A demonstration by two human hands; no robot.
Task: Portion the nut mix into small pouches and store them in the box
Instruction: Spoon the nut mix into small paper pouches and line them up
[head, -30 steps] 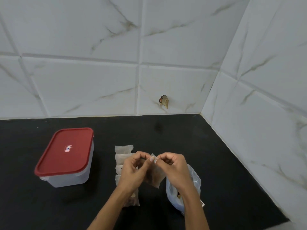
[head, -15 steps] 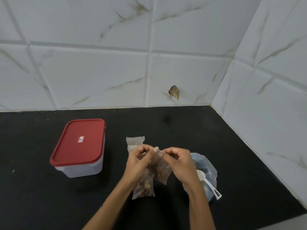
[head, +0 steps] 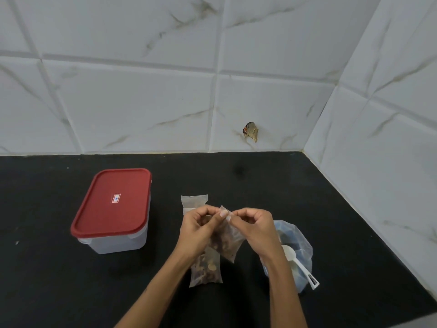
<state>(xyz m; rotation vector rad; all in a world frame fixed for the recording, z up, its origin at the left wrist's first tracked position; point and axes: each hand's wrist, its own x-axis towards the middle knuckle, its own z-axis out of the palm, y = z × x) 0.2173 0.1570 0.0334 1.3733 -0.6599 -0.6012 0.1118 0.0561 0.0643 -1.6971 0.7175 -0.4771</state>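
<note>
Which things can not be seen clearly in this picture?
- Box contents: head view, red lid covers them.
- Lid sticker text: too small.
- Held pouch top edge: pinched by left hand and right hand, seal state hidden.
- Bag contents: right arm and scoop cover them.

a black, faintly speckled surface [head: 71, 292] runs back into a corner formed by two walls. both the rear wall [head: 142, 102] and the right wall [head: 390, 150] are clad in large white tiles with grey-brown marble veining and pale grout lines. low on the rear wall, just above the surface and near the corner, sits a small brownish stub [head: 250, 131] with a touch of red.
</note>
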